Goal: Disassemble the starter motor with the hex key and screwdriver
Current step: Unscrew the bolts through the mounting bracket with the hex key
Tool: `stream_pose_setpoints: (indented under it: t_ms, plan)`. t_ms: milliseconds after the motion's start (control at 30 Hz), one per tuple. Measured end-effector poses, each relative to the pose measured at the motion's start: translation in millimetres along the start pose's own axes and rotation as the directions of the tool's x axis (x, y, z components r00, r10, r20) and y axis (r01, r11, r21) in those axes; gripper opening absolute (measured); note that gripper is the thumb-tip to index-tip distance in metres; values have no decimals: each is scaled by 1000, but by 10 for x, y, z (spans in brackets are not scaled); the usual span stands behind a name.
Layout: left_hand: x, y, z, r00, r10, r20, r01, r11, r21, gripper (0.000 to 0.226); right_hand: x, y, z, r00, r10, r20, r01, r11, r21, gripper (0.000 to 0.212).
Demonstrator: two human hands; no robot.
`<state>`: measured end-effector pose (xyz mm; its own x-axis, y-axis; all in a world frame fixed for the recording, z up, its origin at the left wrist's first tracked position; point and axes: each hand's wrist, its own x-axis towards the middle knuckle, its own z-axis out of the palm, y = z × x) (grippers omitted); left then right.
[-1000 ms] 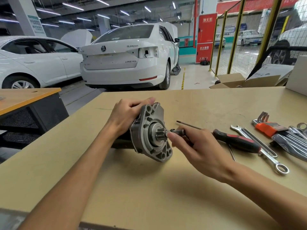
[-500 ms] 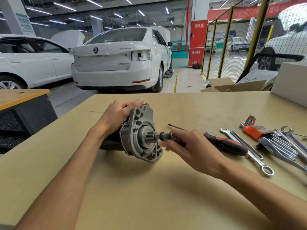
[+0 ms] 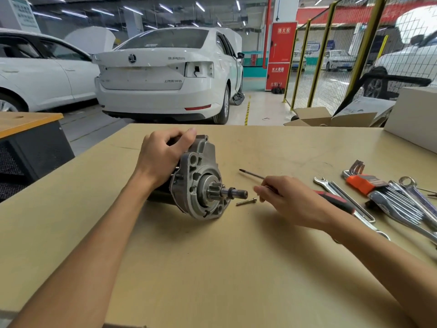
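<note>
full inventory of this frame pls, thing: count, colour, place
starter motor: 1, grey housing, on the workbench, shaft pointing right
bolt: 1, metal, loose on the bench below the shaft tip
screwdriver: 1, red and black handle, lying behind the right hand
hex key set: 1, orange holder, right of bench
wrenches: several, chrome, right edge
workbench: 1, tan
cardboard boxes: brown, beyond the far edge
cars: white, background
left hand: grips the motor body
right hand: beside the bolt, fingers loose, seems to hold nothing
</note>
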<state>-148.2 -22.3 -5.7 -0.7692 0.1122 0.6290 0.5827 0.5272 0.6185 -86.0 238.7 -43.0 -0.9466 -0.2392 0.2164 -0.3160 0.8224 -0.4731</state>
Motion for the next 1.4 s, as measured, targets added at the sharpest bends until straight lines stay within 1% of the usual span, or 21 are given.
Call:
stream_pose_setpoints:
  t_ms: [67,133,167,233,300,333,400,467,500,600,667,833,1000,1100,1167,1267,1400]
  plan:
    - [-12,-1,9,999,-2,-41,3,1000,28,42,0,-21,-22,999,0,-49,0,1000,10,31]
    - [-23,-1,23,997,-8,-79,13,998,57,42,-14,-77,-72,981,-33,-193,44,998,50,30]
    - [-25,-3,34,995,-7,-97,14,997,76,44,-27,-114,-110,955,-60,-289,89,992,89,28]
    - [-33,3,47,991,4,-135,13,992,122,45,-52,-200,-199,872,-105,-478,212,961,177,23]
    - [-43,1,51,985,27,-172,1,987,159,45,-74,-272,-269,768,-86,-634,325,907,270,22]
    - [-52,3,51,981,42,-190,-8,985,174,44,-83,-293,-281,722,-43,-691,370,868,331,23]
    - [-78,12,52,969,79,-234,-34,981,189,44,-104,-324,-258,668,87,-739,404,792,458,28]
    - [-108,27,65,952,121,-280,-60,974,217,49,-125,-352,-191,656,200,-728,381,744,548,32]
    - [-121,32,74,943,147,-298,-73,966,247,50,-136,-364,-152,668,241,-704,363,721,591,33]
    - [-161,17,95,910,260,-322,-139,925,353,43,-148,-389,-41,758,287,-585,300,644,704,34]
    - [-184,-3,118,895,317,-315,-176,898,404,39,-141,-396,11,800,294,-522,250,628,737,34]
    - [-169,3,184,902,270,-338,-107,896,430,42,-135,-381,72,828,364,-427,150,590,794,33]
    - [-176,46,254,901,243,-359,-42,873,486,45,-119,-350,114,855,414,-313,81,489,868,31]
    - [-173,65,275,897,237,-372,-12,856,517,46,-116,-342,101,851,444,-282,71,435,898,30]
    - [-176,59,291,883,287,-373,-26,821,570,42,-124,-348,87,853,445,-272,75,412,908,30]
    - [-187,71,336,848,388,-361,-91,777,623,33,-145,-367,82,853,433,-290,96,416,904,31]
    - [-182,83,364,821,470,-323,-198,765,612,30,-161,-400,87,828,435,-354,149,438,887,30]
